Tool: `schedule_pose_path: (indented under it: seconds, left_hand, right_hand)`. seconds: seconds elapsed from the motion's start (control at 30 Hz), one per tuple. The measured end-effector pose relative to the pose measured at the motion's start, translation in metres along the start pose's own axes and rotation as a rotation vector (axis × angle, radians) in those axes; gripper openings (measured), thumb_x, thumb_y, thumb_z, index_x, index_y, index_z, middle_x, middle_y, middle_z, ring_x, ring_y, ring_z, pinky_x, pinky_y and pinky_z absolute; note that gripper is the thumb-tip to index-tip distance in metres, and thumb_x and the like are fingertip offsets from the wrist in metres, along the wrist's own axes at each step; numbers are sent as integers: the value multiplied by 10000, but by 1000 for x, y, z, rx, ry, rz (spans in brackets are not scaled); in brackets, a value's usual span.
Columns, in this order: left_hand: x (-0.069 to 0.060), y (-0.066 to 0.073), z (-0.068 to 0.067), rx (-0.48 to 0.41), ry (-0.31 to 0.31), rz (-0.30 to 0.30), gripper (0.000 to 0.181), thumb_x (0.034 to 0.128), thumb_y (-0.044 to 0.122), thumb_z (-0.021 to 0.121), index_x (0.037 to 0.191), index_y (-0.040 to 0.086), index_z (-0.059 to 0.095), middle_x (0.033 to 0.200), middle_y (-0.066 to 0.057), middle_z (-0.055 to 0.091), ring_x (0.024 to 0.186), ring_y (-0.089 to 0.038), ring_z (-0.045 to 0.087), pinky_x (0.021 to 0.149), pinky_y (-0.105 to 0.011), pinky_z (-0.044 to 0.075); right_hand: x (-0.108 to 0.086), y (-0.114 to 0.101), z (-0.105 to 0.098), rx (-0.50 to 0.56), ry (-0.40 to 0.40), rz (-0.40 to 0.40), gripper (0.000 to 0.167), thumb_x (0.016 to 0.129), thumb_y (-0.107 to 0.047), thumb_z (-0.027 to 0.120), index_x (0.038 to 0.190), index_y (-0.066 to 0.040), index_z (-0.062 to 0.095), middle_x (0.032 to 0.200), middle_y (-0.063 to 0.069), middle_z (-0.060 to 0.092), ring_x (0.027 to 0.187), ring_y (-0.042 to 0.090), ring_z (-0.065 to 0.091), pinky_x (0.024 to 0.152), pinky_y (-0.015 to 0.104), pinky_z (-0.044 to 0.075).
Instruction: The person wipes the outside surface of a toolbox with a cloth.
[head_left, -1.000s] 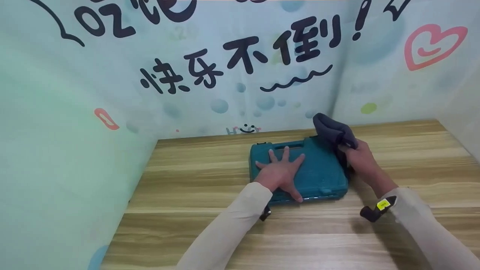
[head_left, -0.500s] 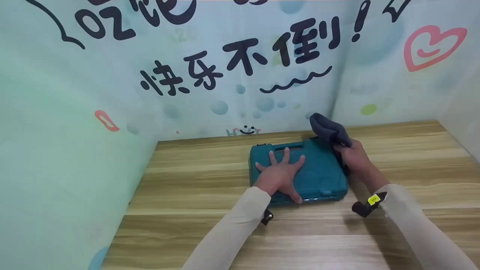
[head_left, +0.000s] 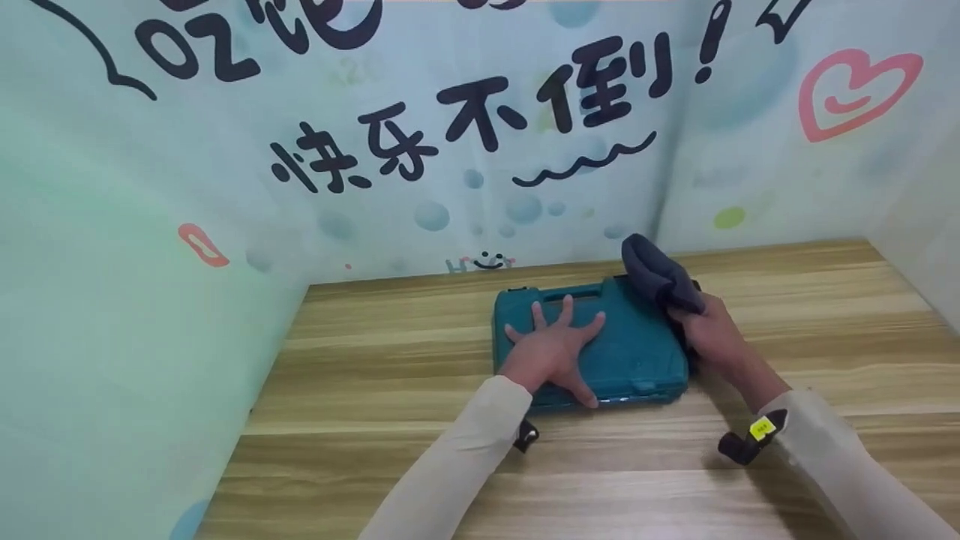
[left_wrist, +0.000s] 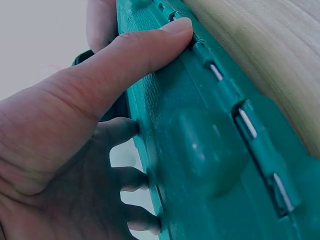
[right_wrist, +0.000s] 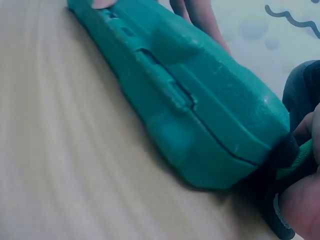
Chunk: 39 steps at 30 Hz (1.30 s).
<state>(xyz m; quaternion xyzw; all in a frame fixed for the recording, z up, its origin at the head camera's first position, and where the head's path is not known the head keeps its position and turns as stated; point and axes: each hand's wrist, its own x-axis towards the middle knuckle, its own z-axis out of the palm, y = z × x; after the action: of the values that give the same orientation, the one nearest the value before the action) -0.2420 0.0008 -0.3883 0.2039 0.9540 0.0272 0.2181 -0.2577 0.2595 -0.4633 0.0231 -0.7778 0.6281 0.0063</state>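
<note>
A teal hard plastic carry case lies flat on the wooden table, its handle side facing the wall. My left hand rests on its lid with fingers spread. In the left wrist view the thumb reaches the hinged edge of the case. At the case's right side, my right hand grips a folded dark blue-grey cloth, which covers the far right corner. The right wrist view catches the cloth against the case's side; that hand is mostly cut off there.
The wooden tabletop surrounds the case. A printed fabric wall rises behind the table's back edge, with further walls at left and right. Small dark cameras are worn at both wrists.
My right hand and the cloth shift a little left, then back right and slightly nearer along the case's side. My left hand and the case hold still; the head view drifts slightly.
</note>
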Motion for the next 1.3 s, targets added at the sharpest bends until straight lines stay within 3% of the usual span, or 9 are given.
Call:
schedule_pose_path:
  seconds: [0.6, 0.9, 1.13, 1.3]
  left_hand:
    - [0, 2, 0, 19, 12, -2, 1225, 693, 612, 875, 1623, 453, 93, 1698, -40, -63, 1485, -492, -58, 1022, -802, 149]
    - [-1, 1, 0, 0, 5, -3, 1230, 686, 601, 883, 1621, 459, 95, 1697, -41, -73, 1482, -493, -77, 1029, -798, 131]
    - [0, 1, -2, 1, -5, -7, 1234, 684, 608, 881, 1620, 461, 90, 1696, -45, -73, 1479, -495, -80, 1031, -796, 130]
    - [0, 1, -2, -9, -1, -2, 1238, 679, 602, 885, 1622, 453, 97, 1696, -55, -69, 1475, -505, -79, 1021, -806, 127]
  right_hand:
    - [-45, 3, -2, -115, 5, -110, 286, 1048, -45, 505, 1264, 128, 579, 1084, 178, 538, 975, 253, 501, 870, 247, 403]
    - [-60, 3, -2, -187, 37, -130, 239, 1022, -2, 528, 1206, 127, 611, 1015, 149, 539, 906, 250, 503, 788, 254, 409]
    - [-70, 1, 0, -219, 56, -139, 121, 988, 31, 551, 1048, 91, 637, 886, 111, 522, 812, 232, 513, 702, 284, 418]
    - [-75, 1, 0, -184, 60, -157, 68, 967, 55, 573, 971, 83, 635, 806, 91, 523, 727, 196, 530, 636, 287, 442]
